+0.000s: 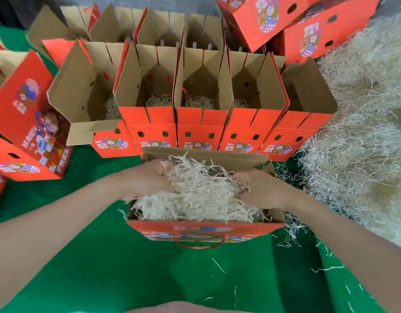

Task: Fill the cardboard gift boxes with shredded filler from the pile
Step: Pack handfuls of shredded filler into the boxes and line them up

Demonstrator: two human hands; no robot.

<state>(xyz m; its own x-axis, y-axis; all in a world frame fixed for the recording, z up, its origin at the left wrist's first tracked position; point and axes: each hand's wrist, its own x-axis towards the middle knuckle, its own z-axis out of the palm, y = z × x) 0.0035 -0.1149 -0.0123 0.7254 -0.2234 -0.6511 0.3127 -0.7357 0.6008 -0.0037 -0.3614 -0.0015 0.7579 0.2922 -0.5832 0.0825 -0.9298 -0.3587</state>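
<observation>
Gripping a clump of shredded filler (199, 190) from either side with curled fingers, the left hand (147, 179) and right hand (261, 188) are holding it in the nearest gift box (204, 229) on the green surface (104, 256). The pile (364, 132) is lying to the right.

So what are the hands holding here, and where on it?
A clump of filler, in the near box: left hand grips its left side, right hand its right side.
</observation>
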